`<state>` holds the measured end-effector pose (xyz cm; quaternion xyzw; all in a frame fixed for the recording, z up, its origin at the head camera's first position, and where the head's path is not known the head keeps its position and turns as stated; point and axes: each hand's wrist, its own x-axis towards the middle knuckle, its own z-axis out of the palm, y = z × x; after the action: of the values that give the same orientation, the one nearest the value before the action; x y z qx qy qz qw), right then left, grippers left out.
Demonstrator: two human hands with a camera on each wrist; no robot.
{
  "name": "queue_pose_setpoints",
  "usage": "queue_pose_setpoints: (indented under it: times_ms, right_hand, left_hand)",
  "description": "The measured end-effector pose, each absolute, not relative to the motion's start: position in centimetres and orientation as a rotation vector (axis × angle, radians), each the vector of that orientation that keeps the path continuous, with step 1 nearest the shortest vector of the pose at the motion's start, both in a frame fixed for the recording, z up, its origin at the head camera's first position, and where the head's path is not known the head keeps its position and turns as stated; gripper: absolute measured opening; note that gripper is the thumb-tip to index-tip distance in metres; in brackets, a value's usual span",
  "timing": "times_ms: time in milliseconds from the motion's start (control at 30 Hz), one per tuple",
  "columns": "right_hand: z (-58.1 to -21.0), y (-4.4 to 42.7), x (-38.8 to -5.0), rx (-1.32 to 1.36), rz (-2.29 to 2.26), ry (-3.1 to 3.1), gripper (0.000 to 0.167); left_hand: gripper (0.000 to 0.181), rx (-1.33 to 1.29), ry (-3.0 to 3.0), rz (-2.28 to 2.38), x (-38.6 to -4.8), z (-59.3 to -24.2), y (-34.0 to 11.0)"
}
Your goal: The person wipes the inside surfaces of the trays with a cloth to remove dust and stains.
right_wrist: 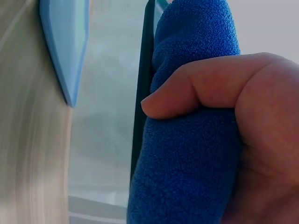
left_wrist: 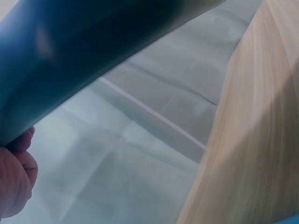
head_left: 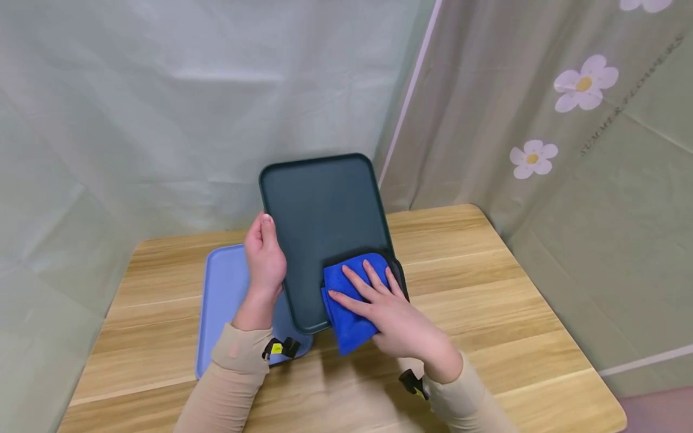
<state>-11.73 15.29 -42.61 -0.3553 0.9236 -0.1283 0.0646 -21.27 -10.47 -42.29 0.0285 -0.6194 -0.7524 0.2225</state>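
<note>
A dark green rectangular tray (head_left: 325, 210) is held up at a tilt above the table. My left hand (head_left: 265, 255) grips its left edge, thumb toward the front; the other fingers are mostly hidden behind. In the left wrist view part of that hand (left_wrist: 16, 179) shows below the tray's blurred underside (left_wrist: 93, 51). My right hand (head_left: 395, 313) presses a folded blue cloth (head_left: 354, 331) onto the tray's lower right corner, fingers spread over it. The right wrist view shows the bent thumb (right_wrist: 201, 86) across the fuzzy cloth (right_wrist: 187, 158), next to the tray's edge (right_wrist: 140, 140).
A light blue tray (head_left: 216, 300) lies on the wooden table (head_left: 476, 313), partly behind my left arm and the green tray. Grey-green curtains (head_left: 189, 108) with flower prints on the right stand around the table's back and sides.
</note>
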Motion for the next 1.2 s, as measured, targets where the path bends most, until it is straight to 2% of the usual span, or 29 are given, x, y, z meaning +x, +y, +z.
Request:
queue_pose_setpoints:
  times_ms: [533,867,1200]
  right_hand:
    - [-42.6,15.0,-11.6,-1.045,-0.419,2.773,0.118]
    - [-42.6,13.0,-11.0,-1.135,-0.344,2.730,0.120]
    - [-42.8,11.8,-10.4,-1.215,-0.311,2.737,0.120]
  left_hand:
    - [0.040,0.061,-1.637,-2.055,-21.3,-42.3,-10.5]
    - [0.034,-0.022,-1.552,-2.059,-21.3,-42.3,-10.0]
    - [0.036,0.010,-1.544,-2.040,-21.5,-42.4,-9.7]
